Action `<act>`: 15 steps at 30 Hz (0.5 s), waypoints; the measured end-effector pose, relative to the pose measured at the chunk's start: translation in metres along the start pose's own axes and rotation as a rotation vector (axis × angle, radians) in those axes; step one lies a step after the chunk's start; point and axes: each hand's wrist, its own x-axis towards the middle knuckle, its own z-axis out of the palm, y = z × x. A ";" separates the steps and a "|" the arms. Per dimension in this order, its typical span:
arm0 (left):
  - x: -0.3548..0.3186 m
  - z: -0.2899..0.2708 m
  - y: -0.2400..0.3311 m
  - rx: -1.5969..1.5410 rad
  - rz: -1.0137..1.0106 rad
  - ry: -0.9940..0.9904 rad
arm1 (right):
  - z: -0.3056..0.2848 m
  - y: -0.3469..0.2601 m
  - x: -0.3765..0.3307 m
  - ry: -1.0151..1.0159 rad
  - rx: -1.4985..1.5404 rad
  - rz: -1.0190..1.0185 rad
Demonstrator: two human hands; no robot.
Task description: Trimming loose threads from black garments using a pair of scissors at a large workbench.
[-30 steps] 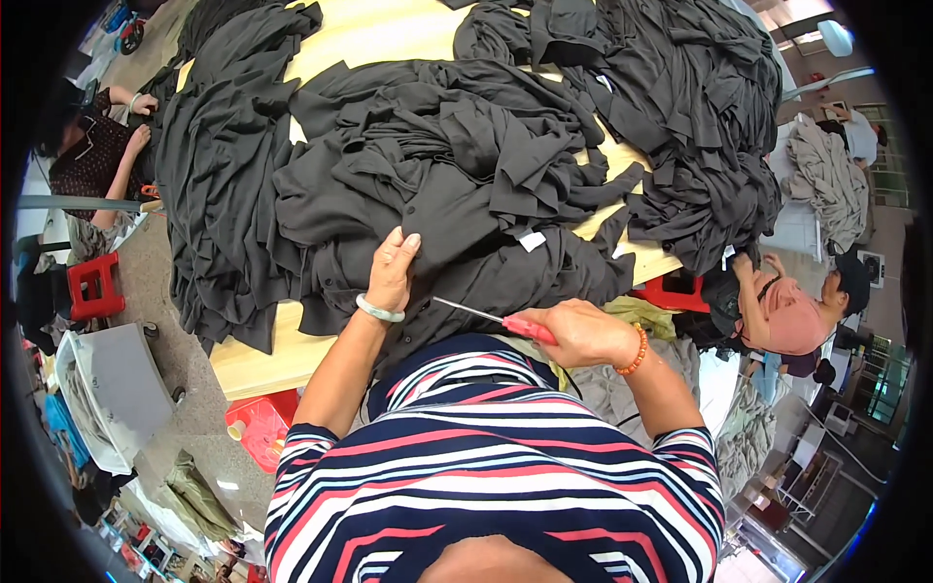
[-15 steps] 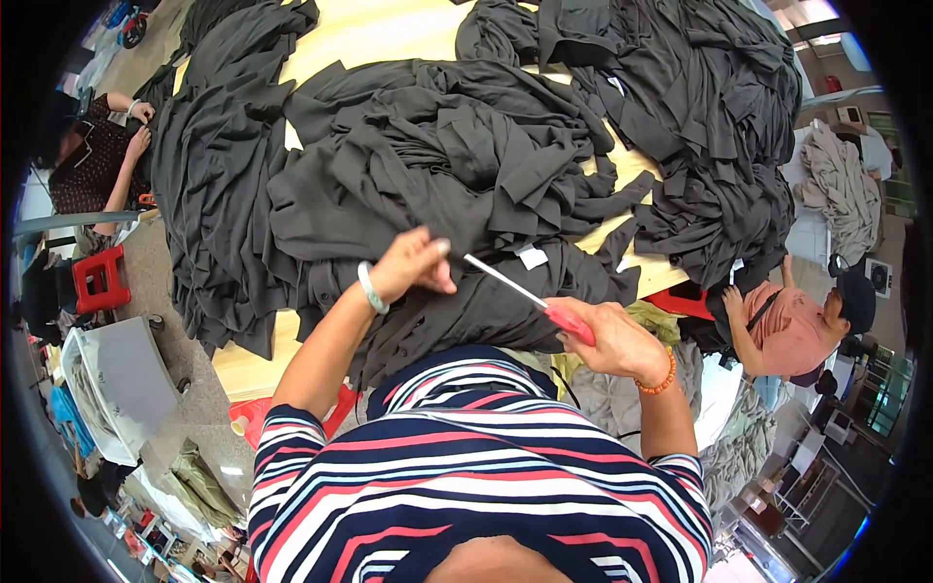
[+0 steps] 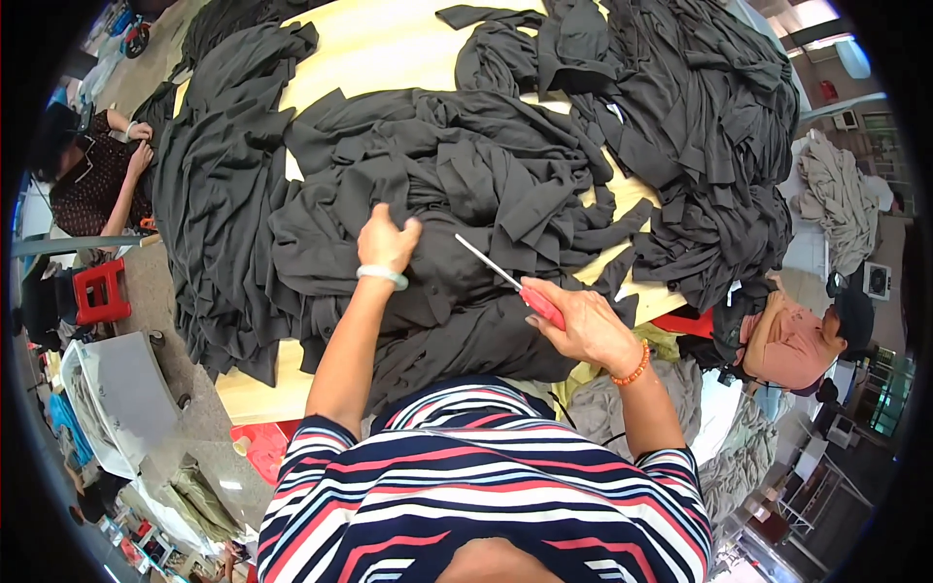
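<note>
My right hand is closed round the red handle of a tool with a long, narrow metal shaft. Its tip points up and left, over the dark garments. Whether the shaft is one rod or closed blades, I cannot tell. My left hand, with a pale bangle at the wrist, lies on the heap of dark grey garments; its thumb stands apart from the fingers. Small dark buttons show on the garment right beside that hand. Cloth folds partly hide the fingertips.
The pale wooden table carries more dark heaps at left and right. A person in dark clothes works at left, another in a pink top at right. A red stool stands left.
My left hand has moved forward and slightly left onto the heap, and its fingers have opened. The near garments have shifted. My right hand has moved slightly left, still holding the tool.
</note>
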 end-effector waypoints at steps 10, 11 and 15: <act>-0.011 -0.016 -0.061 -2.051 -0.529 -0.227 | 0.000 -0.036 0.050 -0.136 -0.058 -0.139; -0.011 -0.015 -0.061 -2.056 -0.525 -0.222 | 0.001 -0.041 0.058 -0.144 -0.098 -0.166; -0.014 -0.015 -0.065 -2.041 -0.374 -0.317 | 0.004 -0.058 0.083 -0.199 -0.173 -0.180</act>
